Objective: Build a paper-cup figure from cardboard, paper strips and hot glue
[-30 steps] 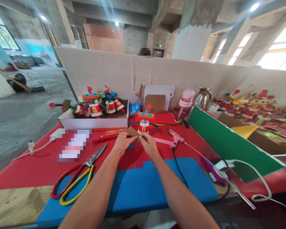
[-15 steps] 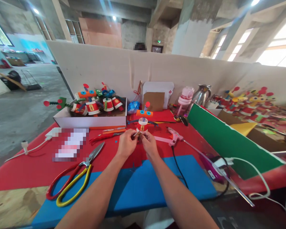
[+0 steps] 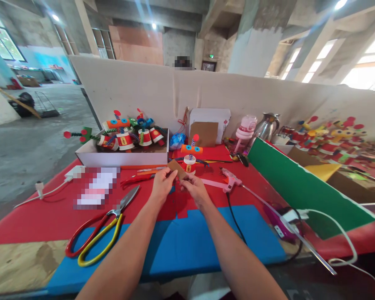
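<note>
Between my two hands is a small piece of brown cardboard [image 3: 176,168], tilted above the red table cover. My left hand [image 3: 164,180] pinches its left side with the thumb on top. At its lower right corner, the fingers of my right hand [image 3: 192,187] close on the edge. Just behind them stands a paper-cup figure [image 3: 189,163] with an orange tube head, blue eyes, a red disc on top and dark coiled arms; the cardboard hides part of it. A pink glue gun [image 3: 230,180] lies to the right of my right hand.
Large scissors [image 3: 112,216] with red and yellow handles lie at the left, near red-handled pliers [image 3: 137,179]. A white box [image 3: 121,158] of similar figures stands behind. To the right are a green-sided box [image 3: 306,191], a pink bottle [image 3: 245,129] and a power strip [image 3: 279,223] with cables.
The cardboard piece has turned from nearly edge-on to showing its broad face. My hands have shifted slightly, the left with its thumb now on the face. The whole view has swung a little.
</note>
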The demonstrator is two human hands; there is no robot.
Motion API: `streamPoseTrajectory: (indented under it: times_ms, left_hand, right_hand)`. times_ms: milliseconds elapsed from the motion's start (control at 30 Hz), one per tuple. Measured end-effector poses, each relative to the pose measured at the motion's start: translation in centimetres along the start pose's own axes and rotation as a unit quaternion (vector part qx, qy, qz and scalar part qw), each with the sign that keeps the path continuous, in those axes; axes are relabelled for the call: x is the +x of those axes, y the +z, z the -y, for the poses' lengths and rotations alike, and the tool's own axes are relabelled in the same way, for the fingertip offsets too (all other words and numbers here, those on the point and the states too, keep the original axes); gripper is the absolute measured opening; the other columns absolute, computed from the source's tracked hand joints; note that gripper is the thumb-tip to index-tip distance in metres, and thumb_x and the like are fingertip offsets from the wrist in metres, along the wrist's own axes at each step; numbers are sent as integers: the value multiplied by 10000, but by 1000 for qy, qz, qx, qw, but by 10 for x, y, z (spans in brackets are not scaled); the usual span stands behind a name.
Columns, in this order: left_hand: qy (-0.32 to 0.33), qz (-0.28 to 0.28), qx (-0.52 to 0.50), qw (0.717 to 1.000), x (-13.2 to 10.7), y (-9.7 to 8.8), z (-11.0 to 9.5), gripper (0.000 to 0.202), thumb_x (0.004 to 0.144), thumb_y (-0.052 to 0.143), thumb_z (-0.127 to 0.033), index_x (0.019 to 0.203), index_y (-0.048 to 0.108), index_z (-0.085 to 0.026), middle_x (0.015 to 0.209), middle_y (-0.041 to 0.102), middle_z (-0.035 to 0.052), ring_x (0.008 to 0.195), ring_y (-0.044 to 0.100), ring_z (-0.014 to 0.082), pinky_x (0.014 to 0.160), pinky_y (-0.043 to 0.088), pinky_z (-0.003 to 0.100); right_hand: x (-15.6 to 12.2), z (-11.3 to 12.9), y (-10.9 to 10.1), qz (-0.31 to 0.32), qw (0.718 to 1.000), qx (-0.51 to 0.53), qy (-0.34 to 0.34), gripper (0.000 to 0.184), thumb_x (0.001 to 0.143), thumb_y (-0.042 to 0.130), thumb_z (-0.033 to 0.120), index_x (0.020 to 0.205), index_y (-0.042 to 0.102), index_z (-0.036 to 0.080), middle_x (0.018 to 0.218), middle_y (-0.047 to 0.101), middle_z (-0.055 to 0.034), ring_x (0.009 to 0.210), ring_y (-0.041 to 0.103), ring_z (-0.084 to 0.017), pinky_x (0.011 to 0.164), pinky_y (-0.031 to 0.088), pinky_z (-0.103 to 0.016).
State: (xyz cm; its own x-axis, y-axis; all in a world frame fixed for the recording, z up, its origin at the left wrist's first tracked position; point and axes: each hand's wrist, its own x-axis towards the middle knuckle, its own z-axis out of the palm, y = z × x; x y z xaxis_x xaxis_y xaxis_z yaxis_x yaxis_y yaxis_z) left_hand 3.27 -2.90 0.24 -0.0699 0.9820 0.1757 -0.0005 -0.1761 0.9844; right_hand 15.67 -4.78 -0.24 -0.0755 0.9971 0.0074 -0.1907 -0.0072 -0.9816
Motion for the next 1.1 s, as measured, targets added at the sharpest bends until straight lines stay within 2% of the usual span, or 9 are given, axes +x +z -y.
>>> streamPoseTrajectory:
  times_ms: [100,300,600,767,900,1100]
  left_hand:
    - [6,-3,17,1000,1,0,2,305,666,629,-458,583,542,-178,524,555,-26,527,497,118,532,392,235]
    - [-5,15,9,1000,2,-1,3,303,647,646,-459,596,562,-173,518,552,-25,509,479,115,504,372,230]
    - [40,18,22,999,2,2,3,193,653,635,-362,615,595,-177,587,607,-23,604,532,136,616,422,252]
    - [18,31,36,999,3,-1,5,206,627,653,-372,624,606,-171,596,616,-10,591,534,142,594,413,254]
    - [8,28,74,997,4,-2,6,194,610,670,-349,588,611,-166,560,615,-8,565,524,142,545,383,246]
    - [25,12,150,988,6,-2,6,155,646,649,-284,575,615,-150,565,633,0,575,540,142,567,401,249]
  right_hand:
    - [1,-2,1,6,1000,-23,6,98,638,632,178,576,559,198,474,542,63,441,487,-92,504,446,-226]
    - [3,-3,0,5,999,-37,-5,165,711,633,290,587,563,206,496,550,49,415,468,-92,443,403,-221]
    - [8,-9,-3,3,997,-61,-44,172,738,610,348,639,586,208,524,553,49,434,491,-96,467,390,-227]
    - [8,-10,-6,12,993,-95,-71,203,761,579,366,624,560,218,531,548,45,442,498,-105,470,380,-233]
    - [9,-10,-7,16,989,-127,-73,219,776,560,353,606,514,222,510,532,51,435,489,-108,465,366,-228]
    - [10,-8,-7,17,986,-152,-63,234,815,491,344,631,533,206,524,521,49,426,475,-96,469,367,-221]
